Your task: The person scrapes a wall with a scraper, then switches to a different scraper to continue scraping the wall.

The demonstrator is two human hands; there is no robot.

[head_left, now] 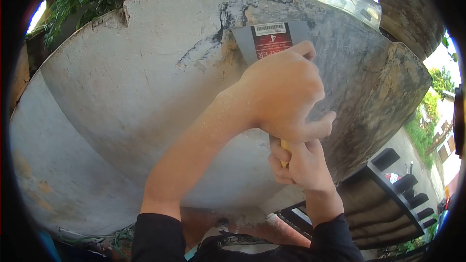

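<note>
A wide scraper (pixel 272 41) with a grey metal blade and a red and black label lies with its edge against the worn wall (pixel 145 68). My left hand (pixel 286 90) is closed over the scraper where blade and handle meet, hiding much of it. Below it, my right hand (pixel 303 162) wraps around the yellow handle (pixel 285 149), of which only a short piece shows. Close to the blade, the wall's coating is cracked and dark, with brownish bare spots.
A clear plastic container (pixel 357 7) sits on the wall's top edge at the right. Dark slatted metalwork (pixel 383 204) stands at the lower right. Green cord (pixel 121 240) lies at the lower left. Leaves (pixel 92 0) hang over the upper left.
</note>
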